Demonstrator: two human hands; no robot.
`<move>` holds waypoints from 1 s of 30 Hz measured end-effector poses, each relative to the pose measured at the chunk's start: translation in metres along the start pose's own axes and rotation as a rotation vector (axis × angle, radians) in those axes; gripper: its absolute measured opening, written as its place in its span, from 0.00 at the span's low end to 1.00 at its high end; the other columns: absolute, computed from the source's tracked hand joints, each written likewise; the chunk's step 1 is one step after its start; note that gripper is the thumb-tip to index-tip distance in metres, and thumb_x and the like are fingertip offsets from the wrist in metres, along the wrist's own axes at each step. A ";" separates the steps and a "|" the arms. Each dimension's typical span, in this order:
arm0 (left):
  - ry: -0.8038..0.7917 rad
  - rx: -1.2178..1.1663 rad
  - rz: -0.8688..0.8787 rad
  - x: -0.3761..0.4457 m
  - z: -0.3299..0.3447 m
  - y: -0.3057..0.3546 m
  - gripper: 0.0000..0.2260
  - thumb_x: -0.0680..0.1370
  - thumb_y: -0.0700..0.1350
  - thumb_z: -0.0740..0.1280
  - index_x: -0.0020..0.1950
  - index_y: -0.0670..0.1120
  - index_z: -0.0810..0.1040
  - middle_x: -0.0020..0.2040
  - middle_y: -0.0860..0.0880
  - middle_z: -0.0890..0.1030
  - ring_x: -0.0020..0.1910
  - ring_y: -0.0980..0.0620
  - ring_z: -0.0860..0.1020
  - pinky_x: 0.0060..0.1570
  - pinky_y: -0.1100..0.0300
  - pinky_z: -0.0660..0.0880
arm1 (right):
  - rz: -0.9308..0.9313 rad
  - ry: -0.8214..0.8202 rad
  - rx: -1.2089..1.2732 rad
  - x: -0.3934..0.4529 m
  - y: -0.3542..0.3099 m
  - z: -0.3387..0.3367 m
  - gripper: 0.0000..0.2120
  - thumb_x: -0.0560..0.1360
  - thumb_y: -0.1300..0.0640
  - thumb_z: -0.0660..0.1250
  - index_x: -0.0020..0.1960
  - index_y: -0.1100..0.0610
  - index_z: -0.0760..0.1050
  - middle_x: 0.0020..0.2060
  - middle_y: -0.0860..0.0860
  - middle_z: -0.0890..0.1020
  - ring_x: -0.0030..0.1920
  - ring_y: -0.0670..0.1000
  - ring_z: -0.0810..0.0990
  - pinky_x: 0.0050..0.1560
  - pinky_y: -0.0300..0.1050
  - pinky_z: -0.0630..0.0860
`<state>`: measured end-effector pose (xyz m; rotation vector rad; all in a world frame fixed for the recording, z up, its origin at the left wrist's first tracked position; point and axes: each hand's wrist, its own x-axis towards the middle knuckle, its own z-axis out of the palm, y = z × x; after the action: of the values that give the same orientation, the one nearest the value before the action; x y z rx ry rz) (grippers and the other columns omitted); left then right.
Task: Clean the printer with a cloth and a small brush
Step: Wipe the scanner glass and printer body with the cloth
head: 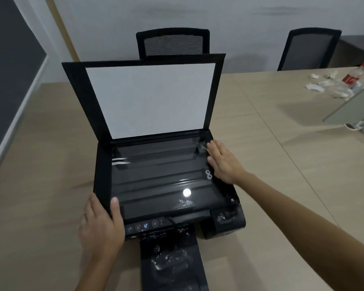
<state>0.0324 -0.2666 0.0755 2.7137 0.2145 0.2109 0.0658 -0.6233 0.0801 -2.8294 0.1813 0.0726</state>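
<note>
A black printer (168, 208) stands on the wooden table in front of me. Its scanner lid (149, 99) is raised upright, white pad facing me, and the scanner glass (160, 175) lies bare. White dust speckles the output tray (172, 263) and the front right corner. My left hand (102, 225) grips the printer's front left corner, thumb on the glass frame. My right hand (223, 160) lies flat, fingers spread, on the right edge of the glass frame. Neither a cloth nor a brush is visible.
The table (282, 164) stretches right and back. Crumpled white tissues (324, 85) and a clear bottle with a red label (353, 77) lie at the far right. A frosted divider panel (353, 108) stands there. Two black mesh chairs (172, 42) sit behind the table.
</note>
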 end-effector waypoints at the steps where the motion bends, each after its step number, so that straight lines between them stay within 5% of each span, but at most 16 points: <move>1: 0.003 0.000 -0.001 0.000 0.000 0.001 0.33 0.78 0.60 0.46 0.70 0.35 0.64 0.65 0.33 0.73 0.59 0.31 0.74 0.53 0.41 0.74 | 0.023 0.015 0.016 0.020 -0.003 -0.002 0.27 0.81 0.47 0.48 0.77 0.60 0.53 0.77 0.59 0.54 0.77 0.58 0.50 0.75 0.56 0.52; 7: 0.016 -0.009 0.005 0.002 -0.003 -0.003 0.33 0.78 0.60 0.45 0.71 0.35 0.64 0.65 0.33 0.73 0.59 0.32 0.74 0.54 0.41 0.73 | -0.025 0.064 0.102 0.008 -0.014 0.000 0.23 0.81 0.61 0.54 0.75 0.63 0.55 0.76 0.61 0.54 0.77 0.59 0.49 0.76 0.46 0.44; 11: 0.023 -0.008 0.012 0.003 -0.003 -0.004 0.33 0.79 0.60 0.45 0.71 0.35 0.63 0.66 0.33 0.73 0.60 0.32 0.74 0.54 0.42 0.73 | -0.072 0.004 0.306 -0.078 -0.011 -0.028 0.19 0.80 0.61 0.61 0.70 0.59 0.69 0.71 0.54 0.69 0.70 0.51 0.70 0.67 0.29 0.61; 13: 0.029 -0.008 0.018 0.003 -0.003 -0.003 0.33 0.79 0.60 0.45 0.71 0.35 0.63 0.66 0.33 0.73 0.60 0.32 0.74 0.54 0.41 0.73 | -0.018 0.141 0.532 -0.126 -0.025 -0.042 0.15 0.79 0.59 0.61 0.65 0.60 0.74 0.62 0.51 0.79 0.62 0.45 0.77 0.60 0.25 0.67; 16: 0.014 -0.015 0.004 0.002 -0.002 -0.002 0.32 0.79 0.60 0.45 0.71 0.35 0.63 0.65 0.33 0.73 0.60 0.32 0.74 0.53 0.41 0.73 | 0.045 0.265 0.618 -0.179 -0.038 -0.019 0.18 0.81 0.60 0.57 0.70 0.54 0.67 0.66 0.44 0.73 0.66 0.36 0.70 0.64 0.30 0.66; 19: 0.026 -0.017 0.003 0.003 0.000 -0.003 0.33 0.79 0.60 0.45 0.71 0.35 0.63 0.65 0.33 0.73 0.60 0.32 0.74 0.53 0.41 0.73 | 0.052 0.284 0.255 -0.189 -0.048 0.040 0.25 0.81 0.52 0.50 0.77 0.53 0.52 0.76 0.46 0.57 0.77 0.47 0.52 0.75 0.46 0.52; 21: 0.015 -0.021 0.008 0.003 0.000 -0.003 0.33 0.79 0.60 0.45 0.71 0.35 0.63 0.65 0.33 0.72 0.60 0.32 0.74 0.53 0.40 0.73 | 0.099 0.363 0.129 -0.175 -0.066 0.062 0.25 0.80 0.52 0.50 0.76 0.57 0.57 0.76 0.52 0.60 0.77 0.53 0.54 0.74 0.56 0.55; 24: 0.002 -0.004 -0.002 0.002 0.001 -0.001 0.33 0.79 0.60 0.45 0.71 0.35 0.63 0.65 0.33 0.73 0.59 0.32 0.74 0.53 0.41 0.74 | -0.009 0.448 0.021 -0.153 -0.090 0.066 0.21 0.80 0.54 0.55 0.72 0.56 0.67 0.71 0.51 0.70 0.74 0.53 0.63 0.72 0.56 0.62; 28: 0.013 0.011 0.019 -0.002 -0.002 -0.005 0.33 0.79 0.59 0.46 0.71 0.34 0.63 0.64 0.32 0.73 0.58 0.32 0.75 0.53 0.42 0.74 | -0.250 0.381 -0.115 -0.176 -0.056 0.069 0.20 0.81 0.55 0.53 0.71 0.57 0.68 0.72 0.53 0.69 0.74 0.55 0.63 0.73 0.58 0.58; 30: 0.001 0.002 0.017 0.000 -0.002 -0.002 0.33 0.79 0.59 0.46 0.71 0.34 0.63 0.64 0.33 0.74 0.59 0.32 0.75 0.53 0.42 0.74 | -0.166 0.414 -0.134 -0.177 -0.031 0.064 0.21 0.81 0.55 0.51 0.71 0.59 0.67 0.71 0.54 0.69 0.74 0.54 0.62 0.73 0.59 0.56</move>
<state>0.0313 -0.2637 0.0767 2.7184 0.1925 0.2166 -0.1073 -0.5534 0.0406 -2.9451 0.0290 -0.5593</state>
